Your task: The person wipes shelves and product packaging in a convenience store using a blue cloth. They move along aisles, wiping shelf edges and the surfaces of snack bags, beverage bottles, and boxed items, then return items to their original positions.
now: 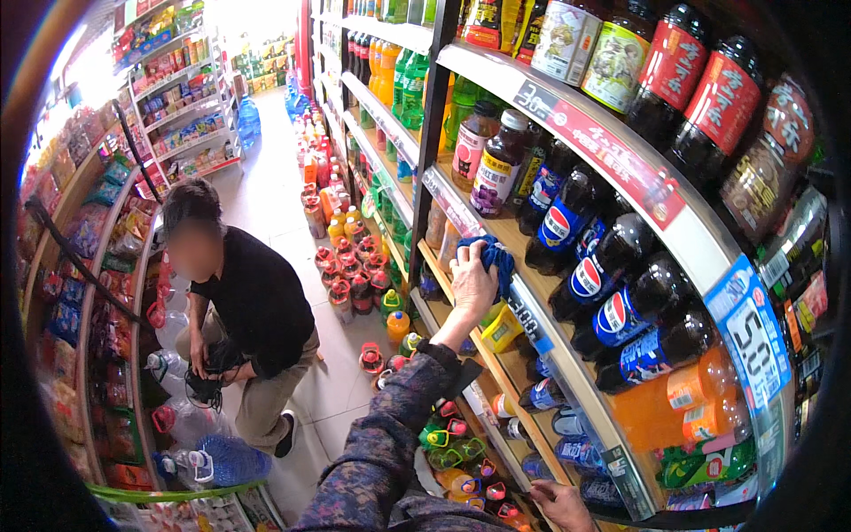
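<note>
My left hand (473, 279) presses a dark blue cloth (495, 259) against the front edge of a drinks shelf, its fingers curled over the cloth. Beside it runs the shelf's price rail (525, 319). Behind the rail stand Pepsi bottles (588, 276) and a bottle with a grape label (495, 166). Lower right, my right hand (562, 507) is at a lower shelf's front edge, partly cut off by the picture's rim; whether it grips anything does not show.
A person (252, 319) crouches at the left, holding dark cables or a dark item. Many bottles (352, 279) stand on the floor along the shelving. Large water containers (233, 459) sit near the left shelves. A yellow packet or tag (502, 329) hangs below the rail.
</note>
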Motion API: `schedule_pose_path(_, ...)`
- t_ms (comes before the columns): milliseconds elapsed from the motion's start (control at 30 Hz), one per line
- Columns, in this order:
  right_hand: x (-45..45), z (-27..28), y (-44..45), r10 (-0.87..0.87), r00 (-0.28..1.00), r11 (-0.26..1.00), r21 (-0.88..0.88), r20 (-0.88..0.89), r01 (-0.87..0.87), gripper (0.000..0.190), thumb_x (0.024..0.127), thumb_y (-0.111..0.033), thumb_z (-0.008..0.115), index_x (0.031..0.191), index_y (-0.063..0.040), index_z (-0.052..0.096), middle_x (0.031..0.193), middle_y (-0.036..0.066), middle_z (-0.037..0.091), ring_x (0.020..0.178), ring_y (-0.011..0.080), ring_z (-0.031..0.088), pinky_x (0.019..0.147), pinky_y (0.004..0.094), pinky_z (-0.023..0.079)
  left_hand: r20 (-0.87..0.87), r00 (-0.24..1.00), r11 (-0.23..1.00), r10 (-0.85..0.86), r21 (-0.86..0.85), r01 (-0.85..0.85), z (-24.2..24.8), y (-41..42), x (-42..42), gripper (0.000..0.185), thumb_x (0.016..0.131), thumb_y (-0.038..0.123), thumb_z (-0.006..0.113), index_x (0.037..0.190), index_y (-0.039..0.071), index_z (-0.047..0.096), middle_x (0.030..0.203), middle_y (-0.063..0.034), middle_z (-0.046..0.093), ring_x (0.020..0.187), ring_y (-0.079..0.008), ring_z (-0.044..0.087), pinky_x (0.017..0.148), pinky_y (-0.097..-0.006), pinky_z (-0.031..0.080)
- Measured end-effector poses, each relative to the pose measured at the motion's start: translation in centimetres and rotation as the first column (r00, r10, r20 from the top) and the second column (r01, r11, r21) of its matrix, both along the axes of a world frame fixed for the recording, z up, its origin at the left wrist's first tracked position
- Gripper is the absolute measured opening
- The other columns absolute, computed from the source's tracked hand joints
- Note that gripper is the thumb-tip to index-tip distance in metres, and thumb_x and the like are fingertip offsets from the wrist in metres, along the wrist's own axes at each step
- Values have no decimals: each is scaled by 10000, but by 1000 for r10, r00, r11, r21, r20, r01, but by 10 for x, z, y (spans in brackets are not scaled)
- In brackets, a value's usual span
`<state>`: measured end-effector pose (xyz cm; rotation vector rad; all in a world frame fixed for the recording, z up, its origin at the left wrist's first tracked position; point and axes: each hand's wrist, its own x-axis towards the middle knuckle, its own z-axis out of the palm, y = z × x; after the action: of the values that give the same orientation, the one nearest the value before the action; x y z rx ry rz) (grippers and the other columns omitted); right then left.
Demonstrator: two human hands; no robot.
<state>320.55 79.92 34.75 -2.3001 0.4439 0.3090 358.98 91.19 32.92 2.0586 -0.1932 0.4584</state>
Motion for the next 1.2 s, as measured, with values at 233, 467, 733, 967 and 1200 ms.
schedule_pose_path(233, 54, 22, 20, -40, 999, 991, -127, -29, 36, 237, 831, -216, 550, 1033, -109, 616, 927, 186, 617, 879, 345, 595, 741, 380, 466, 115, 990, 966, -76, -238, 102, 13, 69, 116, 302, 730, 89, 564, 1023, 14, 556, 998, -218, 564, 947, -368, 548, 850, -379, 435)
schedule_pose_path(467, 57, 0, 19, -104, 991, 994, 21, -80, 106, 274, 846, -290, 552, 1035, -97, 598, 883, 177, 613, 831, 335, 596, 714, 385, 459, -56, 997, 993, 56, -96, -62, 9, 60, 199, 372, 768, 175, 577, 1125, 81, 527, 1077, -204, 518, 1000, -377, 518, 878, -424, 408)
schedule_pose_path(733, 77, -2, 33, -73, 993, 996, -58, -92, 68, 291, 817, -258, 618, 1020, -50, 620, 831, 144, 657, 790, 229, 654, 685, 307, 500, 13, 1000, 998, 13, -67, -12, -7, 50, 131, 412, 720, 110, 605, 1120, 123, 506, 1044, -180, 514, 921, -394, 514, 821, -444, 427)
schedule_pose_path(967, 90, 13, 44, 84, 994, 991, -101, -65, -91, 293, 803, -233, 615, 1026, -42, 612, 910, 156, 644, 859, 268, 637, 743, 321, 494, 78, 936, 890, -342, -291, 350, -35, 51, 47, 370, 726, 44, 550, 1090, 41, 485, 1022, -184, 548, 978, -320, 541, 864, -350, 422)
schedule_pose_path(1200, 49, 7, 27, 75, 994, 992, -112, 85, -65, 260, 784, -180, 623, 982, -14, 613, 838, 159, 649, 780, 256, 651, 691, 312, 503, -520, 467, 620, -716, -780, 82, -102, 132, -52, 263, 891, 198, 512, 1116, 67, 551, 899, -12, 605, 715, -95, 589, 644, -261, 513)
